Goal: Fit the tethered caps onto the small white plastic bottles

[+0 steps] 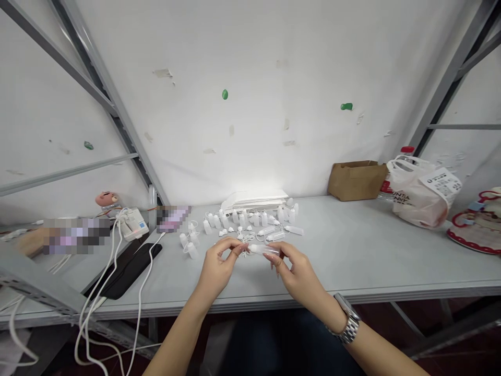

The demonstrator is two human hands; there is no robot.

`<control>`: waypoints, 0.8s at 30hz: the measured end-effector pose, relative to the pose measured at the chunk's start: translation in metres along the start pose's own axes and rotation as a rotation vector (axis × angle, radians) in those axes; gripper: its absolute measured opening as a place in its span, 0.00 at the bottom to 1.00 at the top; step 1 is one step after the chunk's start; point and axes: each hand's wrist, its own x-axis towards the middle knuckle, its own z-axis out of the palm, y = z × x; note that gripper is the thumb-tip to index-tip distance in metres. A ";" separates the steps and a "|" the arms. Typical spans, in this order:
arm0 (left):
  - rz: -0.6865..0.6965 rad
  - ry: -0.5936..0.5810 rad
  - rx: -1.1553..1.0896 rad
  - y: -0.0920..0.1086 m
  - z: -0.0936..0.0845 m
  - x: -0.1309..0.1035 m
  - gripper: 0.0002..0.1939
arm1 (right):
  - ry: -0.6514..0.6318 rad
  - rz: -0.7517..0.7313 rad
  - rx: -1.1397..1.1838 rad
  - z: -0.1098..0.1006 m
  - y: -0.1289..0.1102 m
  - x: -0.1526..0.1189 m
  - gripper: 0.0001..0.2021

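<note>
A small translucent squeeze bottle lies sideways between my two hands, just above the table. My right hand grips its base end between thumb and fingers. At the bottle's white neck end, my left hand is closed in a pinch; what exactly sits between its fingertips is hidden. Behind my hands are loose white caps with thin straps in a small pile. Several more small bottles stand in a row beyond them, and a few lie on their sides. Another group of bottles stands left of my left hand.
White flat sheets or boxes lie against the wall. To the right are a brown paper box, a plastic bag and a red-trimmed item. On the left lie a black case, white cables and a power strip.
</note>
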 end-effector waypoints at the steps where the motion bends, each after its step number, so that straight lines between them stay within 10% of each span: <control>1: -0.004 -0.010 -0.007 -0.001 0.001 0.000 0.08 | -0.031 0.000 -0.015 -0.003 0.000 0.001 0.12; 8: -0.037 -0.116 0.159 -0.004 0.008 -0.001 0.10 | -0.291 -0.051 -0.267 -0.011 0.006 0.004 0.10; 16: -0.165 -0.040 0.609 -0.018 -0.018 0.012 0.20 | 0.069 0.256 -0.493 -0.063 0.079 0.055 0.11; 24: -0.226 -0.134 0.718 -0.024 -0.020 0.014 0.19 | -0.027 0.439 -0.522 -0.083 0.133 0.083 0.11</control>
